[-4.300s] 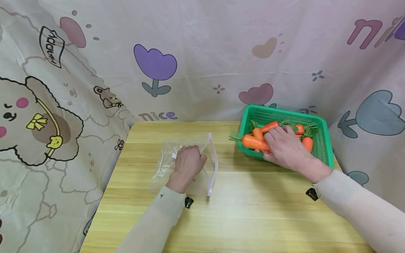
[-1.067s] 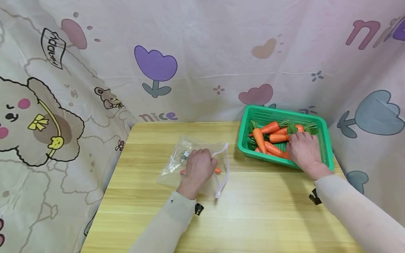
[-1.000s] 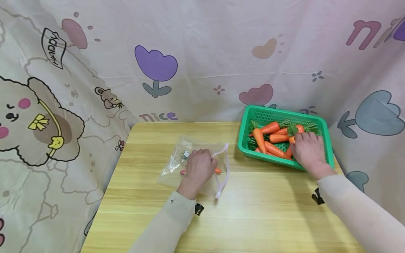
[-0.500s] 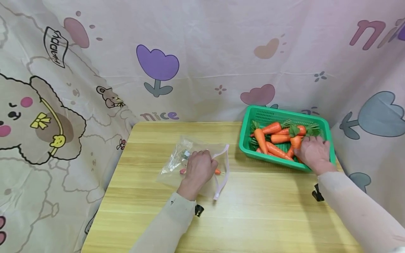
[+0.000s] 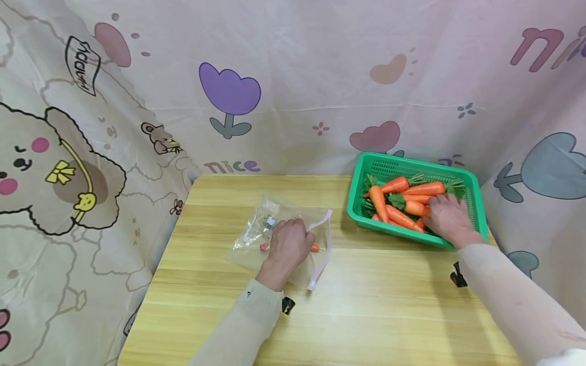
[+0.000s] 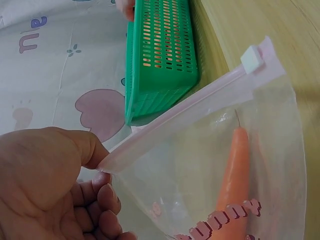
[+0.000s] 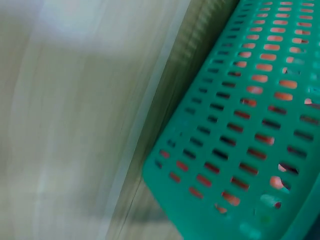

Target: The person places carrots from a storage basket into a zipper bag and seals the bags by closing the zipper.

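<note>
my left hand (image 5: 288, 243) pinches the mouth of the clear bag (image 6: 190, 165) between thumb and finger; the bag sits on the table (image 5: 366, 305), a carrot (image 6: 235, 170) inside. farther off, my right hand (image 5: 449, 218) is down in the green basket (image 5: 479, 211) among the carrots (image 5: 404, 218); i cannot tell whether it grips one. behind the basket hangs a printed cloth (image 5: 297, 76).
</note>
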`<state>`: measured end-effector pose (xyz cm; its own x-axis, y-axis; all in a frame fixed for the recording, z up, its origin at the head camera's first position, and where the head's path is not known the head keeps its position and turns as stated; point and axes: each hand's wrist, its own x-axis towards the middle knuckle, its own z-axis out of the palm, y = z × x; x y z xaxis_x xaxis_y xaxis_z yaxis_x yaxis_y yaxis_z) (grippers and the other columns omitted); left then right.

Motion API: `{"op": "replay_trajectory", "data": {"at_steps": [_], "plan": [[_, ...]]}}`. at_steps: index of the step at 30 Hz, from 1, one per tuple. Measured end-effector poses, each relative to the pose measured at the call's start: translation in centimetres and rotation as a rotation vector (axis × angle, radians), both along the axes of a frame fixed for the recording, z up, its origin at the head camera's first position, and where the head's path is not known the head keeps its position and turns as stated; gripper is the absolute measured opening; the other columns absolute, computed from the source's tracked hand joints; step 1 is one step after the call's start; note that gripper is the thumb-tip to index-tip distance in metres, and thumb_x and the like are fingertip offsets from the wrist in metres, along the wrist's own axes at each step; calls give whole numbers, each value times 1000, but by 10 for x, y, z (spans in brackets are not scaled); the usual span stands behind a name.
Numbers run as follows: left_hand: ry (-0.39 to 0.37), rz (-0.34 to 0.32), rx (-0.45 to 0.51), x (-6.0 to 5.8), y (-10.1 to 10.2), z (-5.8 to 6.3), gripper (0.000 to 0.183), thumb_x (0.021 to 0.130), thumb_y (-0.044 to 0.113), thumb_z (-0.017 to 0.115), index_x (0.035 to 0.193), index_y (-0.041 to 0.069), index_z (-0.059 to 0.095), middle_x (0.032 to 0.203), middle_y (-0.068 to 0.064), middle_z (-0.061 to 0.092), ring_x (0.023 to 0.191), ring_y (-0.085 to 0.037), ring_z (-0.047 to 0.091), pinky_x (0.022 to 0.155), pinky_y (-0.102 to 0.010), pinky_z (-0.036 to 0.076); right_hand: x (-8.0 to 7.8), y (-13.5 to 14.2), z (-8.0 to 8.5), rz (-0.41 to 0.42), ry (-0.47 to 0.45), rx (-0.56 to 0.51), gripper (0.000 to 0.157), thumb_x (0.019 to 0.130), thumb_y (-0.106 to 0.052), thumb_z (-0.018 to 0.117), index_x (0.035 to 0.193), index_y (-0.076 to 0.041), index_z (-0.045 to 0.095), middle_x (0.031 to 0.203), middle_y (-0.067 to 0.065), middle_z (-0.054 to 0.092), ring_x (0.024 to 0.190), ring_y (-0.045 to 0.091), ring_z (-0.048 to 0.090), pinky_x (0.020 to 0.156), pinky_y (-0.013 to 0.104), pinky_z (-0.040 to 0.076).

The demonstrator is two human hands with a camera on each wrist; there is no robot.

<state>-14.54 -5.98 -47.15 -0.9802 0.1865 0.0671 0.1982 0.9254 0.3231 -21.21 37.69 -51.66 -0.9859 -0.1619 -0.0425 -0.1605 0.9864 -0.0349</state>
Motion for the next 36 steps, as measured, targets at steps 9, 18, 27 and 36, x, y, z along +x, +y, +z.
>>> {"op": "replay_trajectory", "data": {"at_steps": [9, 18, 27, 36], "plan": [[-10, -4, 9, -1, -1, 1, 30, 93, 23, 62, 68, 16, 48, 68, 0, 52, 69, -23, 48, 75, -36, 45, 7, 16, 4, 30, -33, 51, 49, 91, -30, 76, 119, 7, 59, 117, 28, 62, 113, 50, 47, 86, 66, 36], [-4, -13, 19, -1, -3, 3, 30, 93, 22, 63, 68, 15, 48, 66, 0, 50, 67, -22, 46, 71, -35, 43, 5, 20, 4, 30, -6, 69, 46, 91, -29, 75, 115, 6, 59, 111, 26, 62, 112, 49, 48, 88, 66, 35], [-17, 0, 34, -3, -3, 6, 28, 93, 23, 63, 70, 14, 50, 68, -1, 51, 70, -24, 48, 71, -36, 43, 7, 23, 13, 50, 100, 47, 47, 91, -29, 75, 113, 7, 55, 117, 30, 61, 111, 52, 46, 88, 67, 35], [13, -21, 40, -11, -6, 10, 27, 93, 19, 61, 70, 14, 49, 66, -1, 49, 67, -23, 46, 68, -33, 40, 9, 7, 34, 58, 251, 67, 47, 90, -33, 78, 99, 4, 51, 103, 27, 60, 100, 47, 47, 84, 63, 36]]}}
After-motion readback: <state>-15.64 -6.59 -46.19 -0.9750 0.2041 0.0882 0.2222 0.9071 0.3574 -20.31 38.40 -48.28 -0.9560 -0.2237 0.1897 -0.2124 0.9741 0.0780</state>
